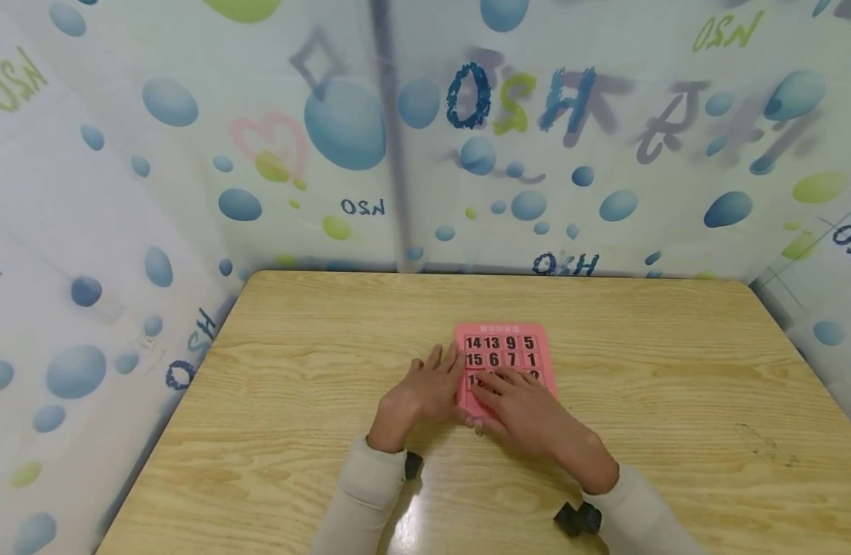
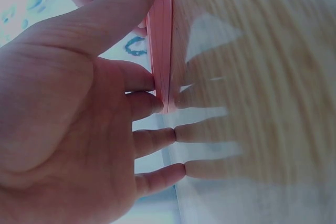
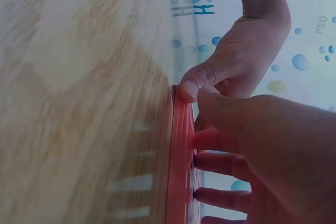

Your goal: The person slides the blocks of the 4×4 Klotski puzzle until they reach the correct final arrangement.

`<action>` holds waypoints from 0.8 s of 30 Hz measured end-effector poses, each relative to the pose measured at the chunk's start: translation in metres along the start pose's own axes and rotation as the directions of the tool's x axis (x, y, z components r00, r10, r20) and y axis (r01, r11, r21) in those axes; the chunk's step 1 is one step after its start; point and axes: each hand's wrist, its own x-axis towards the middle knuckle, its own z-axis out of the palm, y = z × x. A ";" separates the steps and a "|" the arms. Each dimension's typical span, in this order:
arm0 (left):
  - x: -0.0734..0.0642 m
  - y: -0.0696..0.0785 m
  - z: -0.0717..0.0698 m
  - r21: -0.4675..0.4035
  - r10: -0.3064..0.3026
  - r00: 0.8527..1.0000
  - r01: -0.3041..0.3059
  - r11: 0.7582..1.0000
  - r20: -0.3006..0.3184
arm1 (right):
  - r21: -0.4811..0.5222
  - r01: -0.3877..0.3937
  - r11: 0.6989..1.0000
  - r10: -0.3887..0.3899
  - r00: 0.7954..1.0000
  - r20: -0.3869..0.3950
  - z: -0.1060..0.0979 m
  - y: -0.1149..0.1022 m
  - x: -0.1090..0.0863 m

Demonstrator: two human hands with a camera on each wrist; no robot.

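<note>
A pink number slide puzzle lies flat on the table, its square tiles marked in black. The top row reads 14, 13, 9, 5 and the second 15, 6, 7, 1; the right hand covers most of the lower tiles. My left hand is against the puzzle's left side with fingers spread and fairly straight, thumb along the near edge. In the left wrist view, two of its fingertips meet the pink side wall. From the near right, my right hand reaches over the puzzle, extended fingers on the lower tiles. Both thumbs meet close together at the near edge.
The wooden table reaches back to a patterned curtain with blue and green drops. Black devices sit at the wrists, beside the light sleeves.
</note>
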 end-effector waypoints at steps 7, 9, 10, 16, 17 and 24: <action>-0.001 0.001 0.000 -0.003 -0.001 1.000 0.001 1.000 0.002 | -0.003 0.014 1.000 -0.014 1.000 0.003 -0.001 -0.002 -0.002; -0.001 0.001 0.000 -0.005 -0.001 1.000 0.001 1.000 0.004 | 0.000 0.010 1.000 -0.010 1.000 0.011 -0.001 -0.003 -0.003; 0.000 0.000 -0.001 -0.005 -0.001 1.000 0.001 1.000 0.005 | 0.003 0.008 1.000 -0.008 1.000 0.016 -0.001 -0.003 -0.003; 0.000 0.000 -0.001 0.000 0.001 1.000 -0.001 1.000 0.003 | 0.021 0.011 1.000 -0.012 0.999 0.034 -0.002 -0.005 -0.005; 0.000 0.000 -0.001 -0.001 0.002 1.000 -0.002 1.000 0.003 | 0.019 0.017 1.000 -0.017 0.999 0.032 -0.001 -0.005 -0.006; 0.000 0.000 -0.001 -0.005 0.002 1.000 -0.002 1.000 0.000 | -0.006 0.059 0.998 -0.059 0.998 0.009 -0.003 -0.005 -0.008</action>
